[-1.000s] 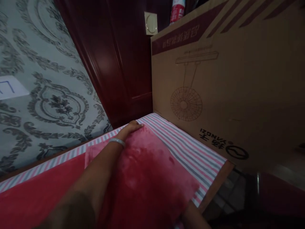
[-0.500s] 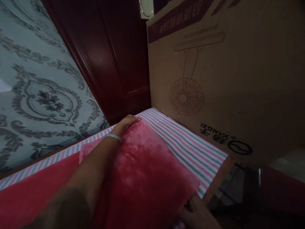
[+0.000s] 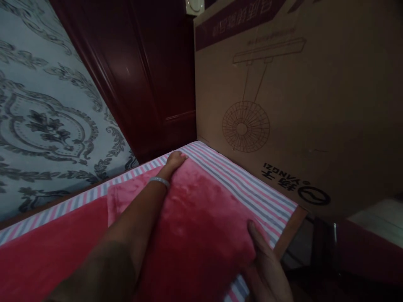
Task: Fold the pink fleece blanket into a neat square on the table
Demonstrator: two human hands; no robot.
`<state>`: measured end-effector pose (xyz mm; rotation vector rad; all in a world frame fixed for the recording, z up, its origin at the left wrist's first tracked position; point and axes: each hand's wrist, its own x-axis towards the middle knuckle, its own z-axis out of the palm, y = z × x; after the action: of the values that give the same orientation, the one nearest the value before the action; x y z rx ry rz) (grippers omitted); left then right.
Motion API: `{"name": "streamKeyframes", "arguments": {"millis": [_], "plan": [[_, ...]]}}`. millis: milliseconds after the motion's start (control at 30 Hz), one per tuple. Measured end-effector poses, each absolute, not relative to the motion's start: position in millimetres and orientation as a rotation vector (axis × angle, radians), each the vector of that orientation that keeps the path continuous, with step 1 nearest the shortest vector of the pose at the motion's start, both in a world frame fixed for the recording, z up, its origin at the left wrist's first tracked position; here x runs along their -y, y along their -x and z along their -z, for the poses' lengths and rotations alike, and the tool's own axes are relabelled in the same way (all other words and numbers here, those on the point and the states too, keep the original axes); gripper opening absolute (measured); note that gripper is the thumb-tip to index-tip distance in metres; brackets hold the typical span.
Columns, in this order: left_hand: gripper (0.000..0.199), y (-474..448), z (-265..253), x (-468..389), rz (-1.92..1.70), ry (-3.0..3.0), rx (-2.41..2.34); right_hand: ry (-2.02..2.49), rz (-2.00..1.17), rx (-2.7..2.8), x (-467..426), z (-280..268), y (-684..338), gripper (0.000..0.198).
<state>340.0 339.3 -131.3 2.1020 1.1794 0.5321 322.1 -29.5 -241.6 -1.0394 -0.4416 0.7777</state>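
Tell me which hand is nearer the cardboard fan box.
Left. The left hand rests at the red blanket's far corner, close beside the cardboard fan box; the right hand grips the blanket's near corner, farther off.
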Motion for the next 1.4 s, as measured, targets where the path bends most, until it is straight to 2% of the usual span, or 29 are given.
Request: {"name": "streamKeyframes", "arguments": {"millis": [167, 300, 400, 533, 633, 767, 833, 933, 1067, 1133, 1233, 1400], "plan": [[0.027, -320, 128, -339, -0.404, -2.045, -1.111, 1.069, -0.707, 0.221, 48, 228, -323, 0.071], [0.027, -294, 103, -347, -0.211, -2.228, -1.101, 1.001, -0.773, -0.059, 41, 195, -322, 0.046], [0.026, -274, 96, -353, -0.042, -2.427, -1.139, 0.904, -0.831, -0.223, 30, 179, -318, 0.041], [0.027, -261, 113, -345, -0.204, -2.604, -1.185, 0.887, -0.862, -0.181, 23, 173, -316, 0.046], [0.033, -261, 125, -333, -0.309, -2.631, -1.231, 0.89, -0.844, -0.096, 25, 176, -319, 0.043], [0.035, -249, 115, -328, -0.237, -2.643, -1.189, 0.957, -0.806, -0.011, 50, 187, -319, 0.04], [0.033, -232, 104, -329, -0.172, -2.644, -1.177, 1.094, -0.642, 0.031, 70, 189, -314, 0.049], [0.033, -194, 92, -324, -0.158, -2.665, -1.246, 1.372, -0.251, 0.317, 90, 180, -299, 0.066], [0.042, -146, 93, -290, -0.313, -2.793, -1.321, 1.556, 0.099, 1.204, 68, 153, -268, 0.062], [0.045, -130, 103, -269, -0.337, -2.912, -1.26, 1.569, 0.167, 1.597, 44, 147, -251, 0.063], [0.054, -116, 125, -249, -0.153, -2.916, -1.265, 1.634, 0.181, 1.988, 12, 160, -232, 0.066], [0.064, -110, 145, -244, -0.047, -2.761, -1.364, 1.658, 0.32, 2.173, -3, 201, -228, 0.063]]}}
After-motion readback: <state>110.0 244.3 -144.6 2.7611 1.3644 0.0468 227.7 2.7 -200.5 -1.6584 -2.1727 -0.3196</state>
